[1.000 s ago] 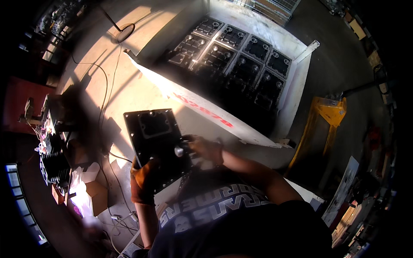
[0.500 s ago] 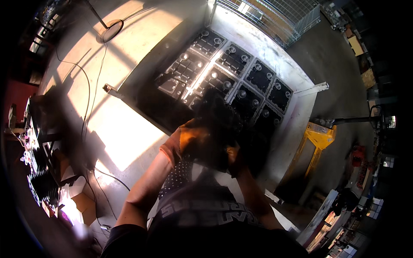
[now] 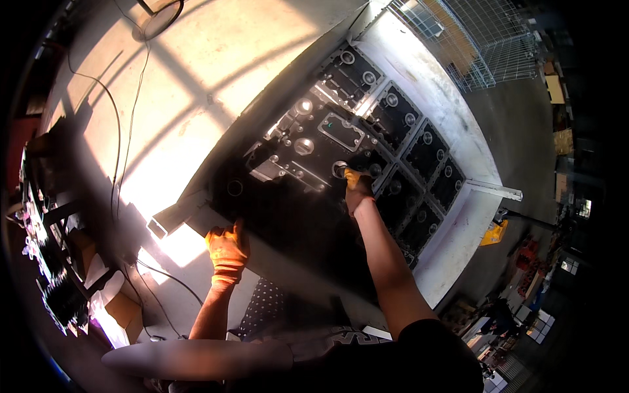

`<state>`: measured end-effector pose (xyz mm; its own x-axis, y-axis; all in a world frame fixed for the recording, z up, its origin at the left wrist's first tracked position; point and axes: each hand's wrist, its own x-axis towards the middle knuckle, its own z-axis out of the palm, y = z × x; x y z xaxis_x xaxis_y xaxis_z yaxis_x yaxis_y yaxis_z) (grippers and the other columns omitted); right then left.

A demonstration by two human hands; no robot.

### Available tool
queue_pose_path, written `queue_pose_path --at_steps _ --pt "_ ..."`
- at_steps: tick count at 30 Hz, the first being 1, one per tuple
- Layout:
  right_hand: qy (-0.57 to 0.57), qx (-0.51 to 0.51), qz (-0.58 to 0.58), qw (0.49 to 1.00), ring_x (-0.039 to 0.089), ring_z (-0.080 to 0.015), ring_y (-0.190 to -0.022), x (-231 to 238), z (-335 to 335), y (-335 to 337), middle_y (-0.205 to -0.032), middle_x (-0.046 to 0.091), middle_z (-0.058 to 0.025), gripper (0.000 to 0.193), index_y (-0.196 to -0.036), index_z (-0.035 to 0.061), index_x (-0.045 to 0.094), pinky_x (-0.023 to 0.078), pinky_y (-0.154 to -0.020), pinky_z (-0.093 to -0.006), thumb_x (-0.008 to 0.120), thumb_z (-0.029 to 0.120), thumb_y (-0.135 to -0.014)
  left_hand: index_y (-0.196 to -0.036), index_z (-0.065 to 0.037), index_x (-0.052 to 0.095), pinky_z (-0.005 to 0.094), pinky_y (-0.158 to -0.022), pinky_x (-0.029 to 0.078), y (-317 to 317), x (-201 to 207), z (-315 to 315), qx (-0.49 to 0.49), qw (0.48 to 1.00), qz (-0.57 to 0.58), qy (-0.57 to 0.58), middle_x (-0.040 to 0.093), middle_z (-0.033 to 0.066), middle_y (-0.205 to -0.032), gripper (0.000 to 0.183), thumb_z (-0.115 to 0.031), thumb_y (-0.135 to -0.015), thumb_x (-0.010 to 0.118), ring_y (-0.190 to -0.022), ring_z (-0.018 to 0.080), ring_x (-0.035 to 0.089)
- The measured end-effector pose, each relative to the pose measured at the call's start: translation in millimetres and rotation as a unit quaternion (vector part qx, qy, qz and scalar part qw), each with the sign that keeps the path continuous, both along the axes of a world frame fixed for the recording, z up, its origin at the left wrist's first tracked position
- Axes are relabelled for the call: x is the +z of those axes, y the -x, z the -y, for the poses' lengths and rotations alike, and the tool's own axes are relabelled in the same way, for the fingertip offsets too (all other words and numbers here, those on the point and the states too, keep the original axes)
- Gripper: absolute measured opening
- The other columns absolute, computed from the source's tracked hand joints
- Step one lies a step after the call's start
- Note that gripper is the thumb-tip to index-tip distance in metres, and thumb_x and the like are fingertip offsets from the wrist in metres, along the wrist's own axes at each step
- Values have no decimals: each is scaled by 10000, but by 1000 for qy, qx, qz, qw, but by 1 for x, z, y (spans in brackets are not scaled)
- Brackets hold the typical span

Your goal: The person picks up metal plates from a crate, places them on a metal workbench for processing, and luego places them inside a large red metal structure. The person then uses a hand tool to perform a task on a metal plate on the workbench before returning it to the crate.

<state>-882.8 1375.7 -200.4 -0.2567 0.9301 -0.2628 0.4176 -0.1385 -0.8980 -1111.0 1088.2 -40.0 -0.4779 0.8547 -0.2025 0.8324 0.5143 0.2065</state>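
Black cast-metal housing (image 3: pixel 308 170), wide and heavy, lies on the pale worktop (image 3: pixel 452 118) against rows of dark square castings (image 3: pixel 426 141). My left hand (image 3: pixel 227 252), orange-gloved, clamps its fingers on the near edge; my right hand (image 3: pixel 357 190) closes fingers on a small round fitting (image 3: pixel 339 169). If my left grip slackens, I judge the housing could slide and pinch me. Half a second ago both hands were raised together, blocking it.

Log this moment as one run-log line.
left hand: grips near edge of black metal plate | right hand: fingers on plate's far side | beyond: crate of black castings
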Motion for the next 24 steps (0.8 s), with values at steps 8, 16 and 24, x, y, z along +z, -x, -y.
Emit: queue_pose_path --at_steps 8,16,24 --pt "-140 247 422 861 583 -219 -1000 -16 -63 109 -1051 641 -65 224 -1037 119 618 456 -857 -336 578 201 -833 -1162 -99 595 443 -794 428 2 -12 2 26 997 1 -69 626 101 -765 414 -143 -752 627 -817 323 562" --pt "-240 360 610 664 579 -261 -1065 -63 -72 118 -1108 635 -83 286 -1076 117 614 438 -915 -339 626 213 -807 -1095 -87 608 441 -867 441 8 0 -13 17 997 -4 -71 623 70 -723 362 -111 -734 612 -708 264 598" --pt "-212 317 588 713 562 -262 -1121 -47 -75 127 -1194 596 -107 374 -1154 104 590 442 -940 -336 621 240 -807 -1135 -106 602 436 -819 422 7 -8 -2 26 996 22 -81 627 92 -767 395 -142 -741 620 -839 321 569"
